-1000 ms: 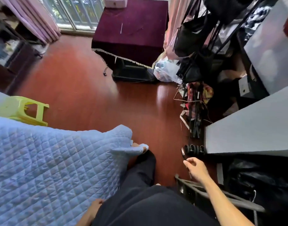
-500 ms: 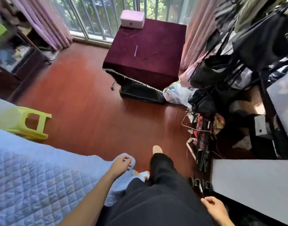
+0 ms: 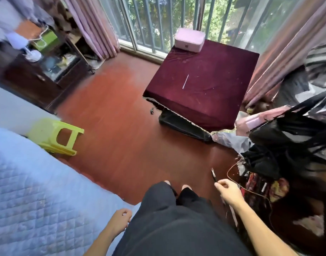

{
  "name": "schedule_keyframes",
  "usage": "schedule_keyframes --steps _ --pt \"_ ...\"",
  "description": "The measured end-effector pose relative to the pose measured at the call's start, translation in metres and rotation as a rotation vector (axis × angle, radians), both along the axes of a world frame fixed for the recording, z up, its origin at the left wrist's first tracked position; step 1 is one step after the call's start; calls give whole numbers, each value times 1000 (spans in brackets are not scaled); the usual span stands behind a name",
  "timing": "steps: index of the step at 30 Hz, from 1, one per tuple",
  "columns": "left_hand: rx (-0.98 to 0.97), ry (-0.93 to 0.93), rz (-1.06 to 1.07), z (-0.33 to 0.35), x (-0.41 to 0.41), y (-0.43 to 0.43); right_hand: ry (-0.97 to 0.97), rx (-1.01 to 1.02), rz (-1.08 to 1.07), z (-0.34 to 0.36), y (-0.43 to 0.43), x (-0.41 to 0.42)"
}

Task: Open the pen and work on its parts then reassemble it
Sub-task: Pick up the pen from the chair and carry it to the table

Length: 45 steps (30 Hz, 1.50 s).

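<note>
We have a red wooden floor (image 3: 121, 141) under us, a bed under a blue quilt (image 3: 29, 191) along our left, and a maroon-draped worktop (image 3: 204, 85) by the window with a pink case (image 3: 190, 42) at its far edge and a thin white stick (image 3: 185, 81) near its middle. A heap of dark bags and cords (image 3: 280, 145) crowds the floor on our right, and a yellow stool (image 3: 55, 134) lies tipped at the bed's far corner.

Our right hand (image 3: 229, 191) pinches the pen (image 3: 213, 174) at its lower end, the dark barrel pointing up and away over bare floor, just beside the heap's near edge. Our left hand (image 3: 119, 219) is loosely curled and holds nothing, resting at the near edge of the quilt beside our leg. The 2 hands are well apart.

The risk, as we judge it, is the grip: thumb and finger hold only 1 end, so a jolt could let the pen swing out and fall. If it lands near the cords, a dark pen would be hard to find. Opening it here, over the floor rather than the worktop or bed, would risk small inner parts rolling off the same way. The picture is blurred, so we cannot tell whether the cap is on.
</note>
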State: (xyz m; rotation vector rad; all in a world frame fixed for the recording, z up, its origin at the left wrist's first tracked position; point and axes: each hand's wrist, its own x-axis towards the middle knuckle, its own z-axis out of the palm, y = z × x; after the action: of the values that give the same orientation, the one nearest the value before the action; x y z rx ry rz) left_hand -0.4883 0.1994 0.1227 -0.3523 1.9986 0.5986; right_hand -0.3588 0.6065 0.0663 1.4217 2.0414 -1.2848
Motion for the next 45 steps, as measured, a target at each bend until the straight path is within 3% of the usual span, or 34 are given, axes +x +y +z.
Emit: schedule_keyframes --steps 6,12,18,23,38,45 --pt "-47 -27 -11 -12 -70 2 74 21 -10 5 32 -127" --pt "-25 4 -140 -34 -206 32 -41 28 -161 -7 33 -152" --pt "101 38 -171 -23 -356 139 -223 -28 -313 -10 22 -146" --pt "207 109 -151 -11 -441 237 -254 -76 -375 -19 34 -181" --pt "-26 -40 -281 -25 -520 291 -96 -57 -283 -14 191 -403" --pt "45 -71 -361 -43 -564 352 -35 -139 -399 -18 187 -439"
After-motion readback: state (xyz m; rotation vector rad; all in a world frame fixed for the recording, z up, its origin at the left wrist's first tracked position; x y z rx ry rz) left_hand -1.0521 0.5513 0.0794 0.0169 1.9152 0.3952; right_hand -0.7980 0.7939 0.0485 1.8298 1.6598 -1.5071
